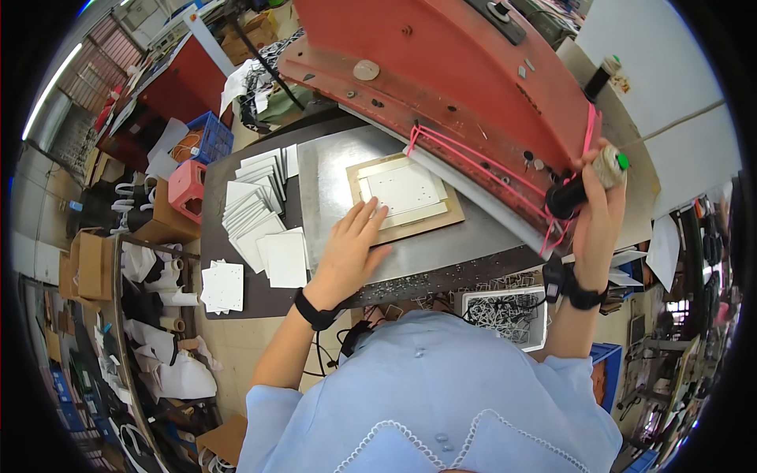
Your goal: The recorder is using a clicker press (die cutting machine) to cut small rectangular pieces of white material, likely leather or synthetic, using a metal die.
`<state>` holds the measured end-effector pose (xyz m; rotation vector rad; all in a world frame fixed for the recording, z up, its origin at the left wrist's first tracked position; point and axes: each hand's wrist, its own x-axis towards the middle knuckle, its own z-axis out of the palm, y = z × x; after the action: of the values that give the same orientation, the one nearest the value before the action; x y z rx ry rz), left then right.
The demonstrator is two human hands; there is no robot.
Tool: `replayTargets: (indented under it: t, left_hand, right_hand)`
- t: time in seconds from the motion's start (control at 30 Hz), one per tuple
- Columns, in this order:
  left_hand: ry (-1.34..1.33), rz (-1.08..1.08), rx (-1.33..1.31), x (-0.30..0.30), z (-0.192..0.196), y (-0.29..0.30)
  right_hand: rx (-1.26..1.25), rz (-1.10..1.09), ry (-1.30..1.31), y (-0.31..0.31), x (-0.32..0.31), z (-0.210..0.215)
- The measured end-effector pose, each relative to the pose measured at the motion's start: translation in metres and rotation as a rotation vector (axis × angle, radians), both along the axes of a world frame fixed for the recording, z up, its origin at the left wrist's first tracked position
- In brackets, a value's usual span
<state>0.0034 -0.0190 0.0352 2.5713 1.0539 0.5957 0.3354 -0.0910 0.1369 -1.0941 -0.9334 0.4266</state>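
Observation:
My left hand (355, 246) rests with fingers spread, its fingertips on the near left corner of a white sheet (406, 188). The sheet shows small dark marks and lies in a flat tan frame (448, 211) on the grey metal plate (323, 177). My right hand (601, 201) is wrapped round a black handle (566, 199) with a pale wrapped end and a green tip. This handle stands at the end of the large red machine arm (465, 71), which slants over the plate's far right side. Pink cord (481, 162) is strung along the arm's edge.
Stacked white square pieces (256, 213) fan out left of the plate, and a smaller pile (223, 285) lies at the table's near left corner. Below the table's front edge, a white bin (505, 315) holds scraps. A pink stool (188, 189) and blue crate (209, 138) stand left.

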Motion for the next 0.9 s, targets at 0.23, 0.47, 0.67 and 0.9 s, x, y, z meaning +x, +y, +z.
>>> replayTargets:
  t: [0.23, 0.47, 0.67, 0.9]
  left_hand:
    - [0.063, 0.016, 0.031, -0.007, -0.016, 0.005]
    - [0.045, 0.013, 0.052, -0.008, -0.018, 0.005]
    - [0.006, 0.020, 0.057, -0.006, -0.020, 0.007]
    - [-0.416, 0.281, 0.057, 0.003, 0.007, 0.004]
  right_hand:
    - [0.036, -0.426, -0.464, 0.023, 0.007, -0.026]
    - [-0.259, -0.003, -0.862, 0.062, -0.070, -0.125]
    - [-0.352, 0.013, -0.841, 0.084, -0.089, -0.141]
    - [-0.456, 0.485, -0.098, 0.055, -0.109, -0.086]
